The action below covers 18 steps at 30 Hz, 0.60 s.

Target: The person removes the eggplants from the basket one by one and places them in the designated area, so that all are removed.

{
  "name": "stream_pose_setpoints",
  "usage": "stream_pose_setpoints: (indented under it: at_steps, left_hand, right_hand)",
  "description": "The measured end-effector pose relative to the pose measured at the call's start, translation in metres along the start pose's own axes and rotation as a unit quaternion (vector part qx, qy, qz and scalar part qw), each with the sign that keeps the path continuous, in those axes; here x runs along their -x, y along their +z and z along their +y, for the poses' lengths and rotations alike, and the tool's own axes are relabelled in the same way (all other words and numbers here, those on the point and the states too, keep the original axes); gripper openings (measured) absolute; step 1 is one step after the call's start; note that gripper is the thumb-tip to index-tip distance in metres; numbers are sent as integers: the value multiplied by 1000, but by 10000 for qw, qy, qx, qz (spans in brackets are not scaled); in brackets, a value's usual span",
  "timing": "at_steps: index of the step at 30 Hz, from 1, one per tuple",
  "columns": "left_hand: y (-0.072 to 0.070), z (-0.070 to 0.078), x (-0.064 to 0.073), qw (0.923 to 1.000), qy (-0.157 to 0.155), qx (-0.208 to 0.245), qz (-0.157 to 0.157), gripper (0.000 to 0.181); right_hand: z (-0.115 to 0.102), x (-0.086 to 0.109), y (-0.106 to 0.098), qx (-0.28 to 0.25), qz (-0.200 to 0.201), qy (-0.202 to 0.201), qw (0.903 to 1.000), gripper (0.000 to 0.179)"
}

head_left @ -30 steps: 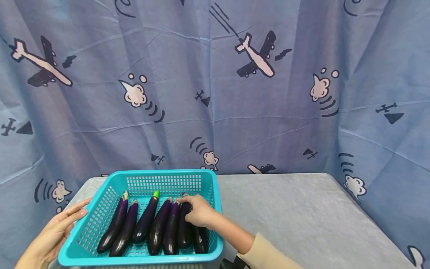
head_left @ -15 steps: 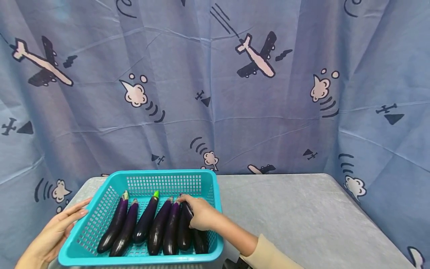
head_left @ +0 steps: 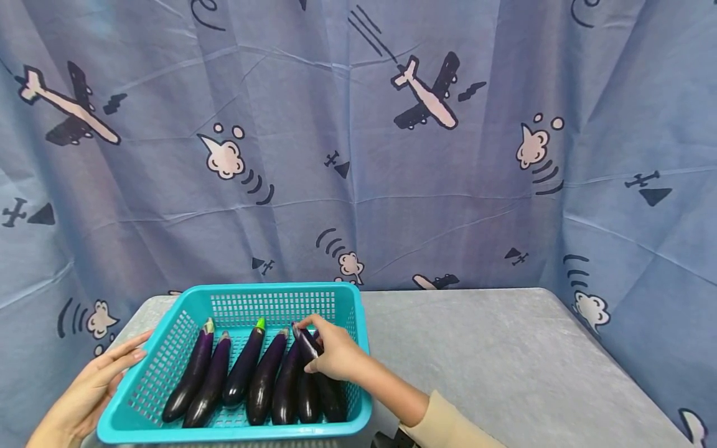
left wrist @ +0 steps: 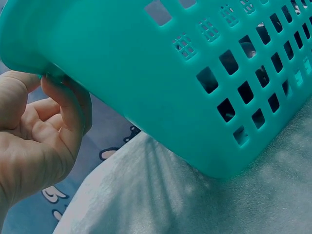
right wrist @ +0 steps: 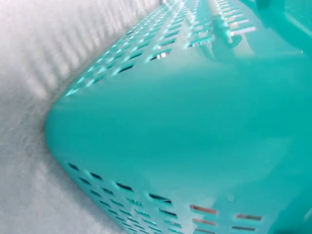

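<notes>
Stem end toward the bench's (head_left: 459,336) far edge, an eggplant (head_left: 306,346) is pinched by the right hand's (head_left: 338,354) fingers (head_left: 318,321), the basket (head_left: 131,434) gripped by the left hand (head_left: 89,391).

Glossy dark-purple eggplants (head_left: 266,382) lie side by side in a turquoise perforated basket (head_left: 269,287), one slanting over its neighbour.

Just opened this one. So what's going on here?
A person's left hand holds the side rim of a turquoise perforated plastic basket on a grey table. The right hand grips a glossy, elongated dark-purple eggplant near its stem end. It slants inside the basket; more glossy dark-purple eggplants lie side by side there.
</notes>
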State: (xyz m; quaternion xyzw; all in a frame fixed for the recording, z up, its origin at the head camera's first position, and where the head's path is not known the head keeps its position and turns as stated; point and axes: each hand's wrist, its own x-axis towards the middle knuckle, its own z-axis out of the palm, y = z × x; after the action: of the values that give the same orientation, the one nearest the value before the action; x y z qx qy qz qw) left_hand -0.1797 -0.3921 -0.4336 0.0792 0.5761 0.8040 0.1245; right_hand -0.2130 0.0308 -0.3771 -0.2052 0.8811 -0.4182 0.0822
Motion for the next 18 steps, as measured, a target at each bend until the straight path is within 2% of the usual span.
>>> stream_pose_setpoints:
  at_steps: [6, 13, 15, 18]
  left_hand:
    - [0, 0, -1, 9998, 3, -185, 121, 51]
    - [-2, 0, -2, 9996, 15, -271, 110, 50]
    - [-3, 0, -2, 9997, -11, -249, 26, 51]
    - [-6, 2, -2, 9990, -100, 162, -393, 54]
  right_hand:
    - [1, -1, -2, -673, 190, 23, 9976, 60]
    - [-2, 0, -6, -888, 343, -73, 9954, 62]
    - [-2, 0, -6, -849, 400, -137, 9955, 63]
    - [-3, 0, -7, -788, 507, -241, 9953, 65]
